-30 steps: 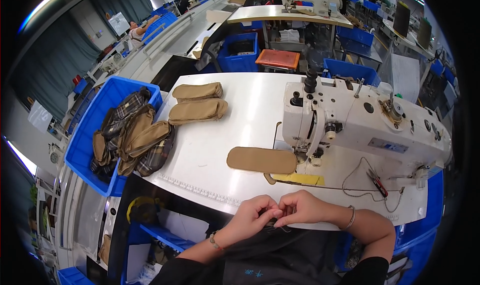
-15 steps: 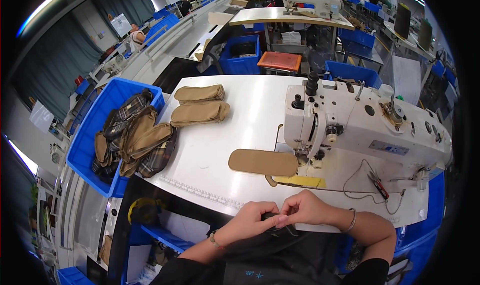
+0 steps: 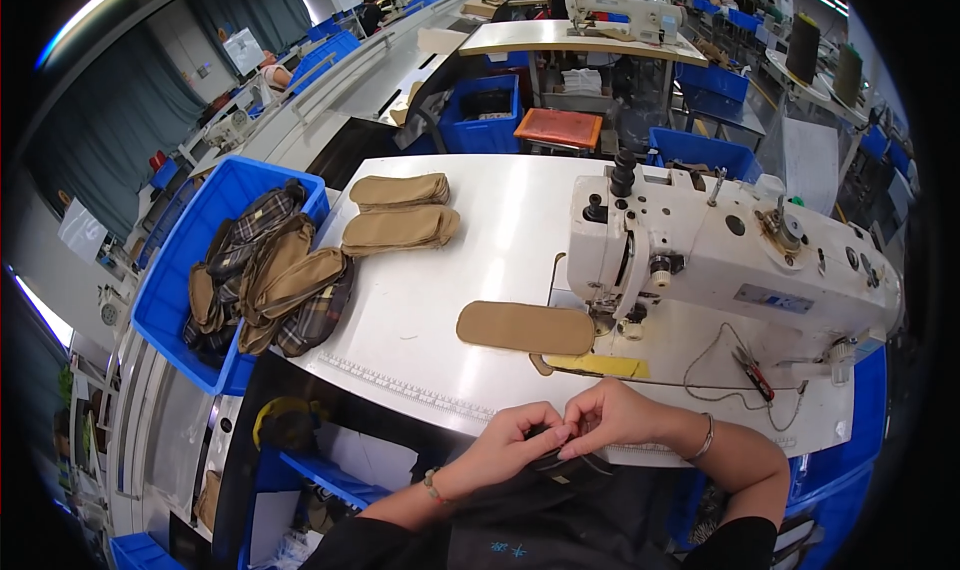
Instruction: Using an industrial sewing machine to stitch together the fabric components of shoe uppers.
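Observation:
At the table's front edge, my left hand (image 3: 510, 438) and my right hand (image 3: 608, 415) meet with fingertips pinched. Between and below them hangs a dark cloth piece (image 3: 568, 466) with a pale line along it, mostly hidden by the fingers and hard to tell from my black apron (image 3: 560, 530). Just beyond my hands, a flat tan oval fabric piece (image 3: 525, 328) lies with its right end by the presser foot of a white sewing machine (image 3: 735, 245). Two stacks of tan oval pieces, a nearer stack (image 3: 400, 229) and a farther stack (image 3: 398, 191), rest at the table's far left.
Left of the white table (image 3: 480, 210) stands a blue bin (image 3: 170, 300) heaped with tan and plaid fabric pieces (image 3: 285, 270). Red-handled thread snips (image 3: 754, 373) and a loose cord (image 3: 700, 355) lie right of the needle area. An orange-topped stool (image 3: 560, 127) stands beyond the table.
My fingers have shifted slightly on the dark cloth, which now sits a little lower under them. The tan pieces and the machine stay where they were.

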